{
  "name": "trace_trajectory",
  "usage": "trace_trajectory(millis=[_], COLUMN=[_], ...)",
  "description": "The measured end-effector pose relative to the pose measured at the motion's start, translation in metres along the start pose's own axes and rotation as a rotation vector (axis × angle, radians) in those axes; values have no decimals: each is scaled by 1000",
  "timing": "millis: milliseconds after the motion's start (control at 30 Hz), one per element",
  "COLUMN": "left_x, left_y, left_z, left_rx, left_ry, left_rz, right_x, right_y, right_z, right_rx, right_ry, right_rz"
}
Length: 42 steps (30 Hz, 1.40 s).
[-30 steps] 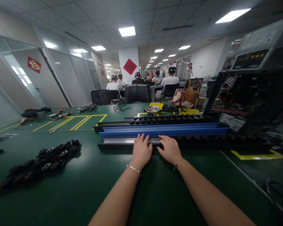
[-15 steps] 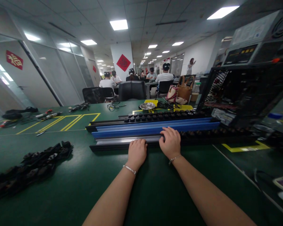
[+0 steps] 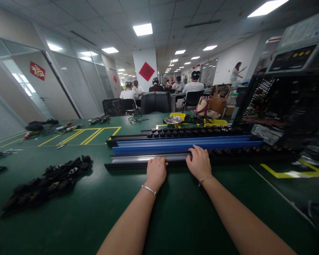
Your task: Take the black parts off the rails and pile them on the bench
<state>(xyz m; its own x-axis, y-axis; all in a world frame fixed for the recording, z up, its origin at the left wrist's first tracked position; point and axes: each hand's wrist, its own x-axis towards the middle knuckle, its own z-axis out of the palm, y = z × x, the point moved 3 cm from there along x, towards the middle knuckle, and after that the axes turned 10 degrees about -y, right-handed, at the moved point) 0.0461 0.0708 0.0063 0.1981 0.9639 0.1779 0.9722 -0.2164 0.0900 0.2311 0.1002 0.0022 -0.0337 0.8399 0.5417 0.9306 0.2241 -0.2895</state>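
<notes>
A long black rail with a silver inner channel (image 3: 133, 159) lies crosswise before me on the green table. My left hand (image 3: 156, 172) is closed over its near edge, fingertips hidden behind it. To the right, my right hand (image 3: 200, 162) has its fingers curled over the left end of a row of black pieces (image 3: 231, 152) in line with the channel; its grip is partly hidden. Just behind the rail runs a blue rail (image 3: 149, 144), close to the right fingertips. Farther back is another row of black pieces with shiny round tops (image 3: 172, 131).
A pile of black linked parts (image 3: 53, 180) lies left on the green table (image 3: 101, 212). An opened computer case (image 3: 287, 106) stands at the right. Behind the rails are a metal dish (image 3: 173, 120) and yellow trays (image 3: 216, 123). Several people sit at far tables.
My view has turned left, so the scene sits farther right. Compared with the blue rail, the silver-channelled rail and my left hand have shifted slightly left. Both hands keep their hold.
</notes>
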Motion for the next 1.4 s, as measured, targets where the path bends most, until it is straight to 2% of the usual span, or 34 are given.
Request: trace_trajectory(millis=[233,500,767,967,1200,1400], left_x=[1,1,0,4,5,1], left_y=[-1,-1,0,-2,-1,3], left_z=[2,3,5,11,7,3], left_rx=[-13,-69,-127,-62,-49,-24], left_ry=[30,35,183,130,119,119], left_rz=[10,9,-10,30,41,32], right_x=[-4,-5,-4,-3,-2,-3], right_y=[-3,-5,-5,-7,-4,-5], right_z=[-6,-4,-5,-6,-3,-6], right_rx=[-116,-65,-22,26,72,9], right_ry=[25,2,-17,-49,-31,25], right_rz=[46,1,-44,-61,-59,41])
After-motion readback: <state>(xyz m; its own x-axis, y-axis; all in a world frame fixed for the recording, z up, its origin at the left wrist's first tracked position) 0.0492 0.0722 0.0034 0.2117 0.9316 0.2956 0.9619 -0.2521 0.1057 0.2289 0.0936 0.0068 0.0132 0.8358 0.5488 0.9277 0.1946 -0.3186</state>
